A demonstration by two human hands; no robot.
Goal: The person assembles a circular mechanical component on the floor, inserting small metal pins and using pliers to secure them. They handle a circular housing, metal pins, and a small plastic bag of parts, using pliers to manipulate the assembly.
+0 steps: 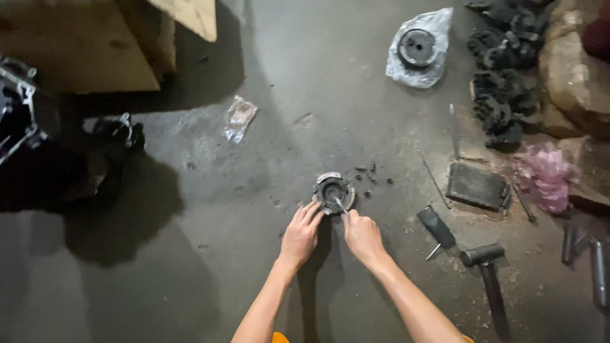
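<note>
Head view, looking down at a stained grey concrete floor (254, 267). I see a round dark metal hub part with a bright rim (333, 192) sitting flat on the floor just ahead of both hands. The left hand (300, 234) lies open, fingers spread, fingertips touching the part's near-left edge; it grasps nothing. The right hand (362, 235) is closed around a thin metal tool (341, 206) whose tip reaches into the part's recess. Small dark fragments (370, 173) lie scattered just beyond the part. To the right: a black-handled screwdriver (436, 228), a dark metal hammer (486, 273) and a flat rectangular grey block (478, 186). Farther off, a similar round part on a crumpled plastic bag (419, 49), and a pile of black parts (505, 70).
</note>
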